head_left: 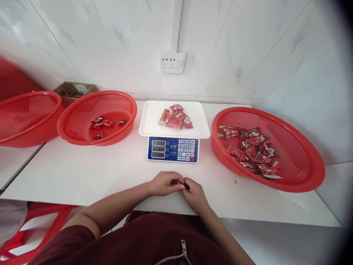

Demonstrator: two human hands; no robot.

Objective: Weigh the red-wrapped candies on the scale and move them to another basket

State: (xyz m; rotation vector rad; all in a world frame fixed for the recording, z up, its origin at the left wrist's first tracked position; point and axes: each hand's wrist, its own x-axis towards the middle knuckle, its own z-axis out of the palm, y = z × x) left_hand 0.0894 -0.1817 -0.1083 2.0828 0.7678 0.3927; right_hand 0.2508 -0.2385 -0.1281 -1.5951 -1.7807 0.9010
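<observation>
My left hand (165, 183) and my right hand (194, 194) meet at the fingertips over the front of the white table (110, 173). Both have curled fingers, and whatever may lie between them is hidden. Just beyond stands a digital scale (173, 149) with a blue keypad and display. On its white tray (150, 119) lies a small pile of red-wrapped snack packets (176, 117). To the right, a red perforated basket (300, 158) holds many similar packets (250, 149). A second red basket (66, 127), left of the scale, contains several small packets (102, 123).
Another red basket (33, 134) stands at the far left, with a cardboard box (71, 90) behind. A tiny gold-coloured scrap (235, 182) lies by the right basket. A wall socket (173, 62) is above the scale; a red stool (41, 228) stands below the table.
</observation>
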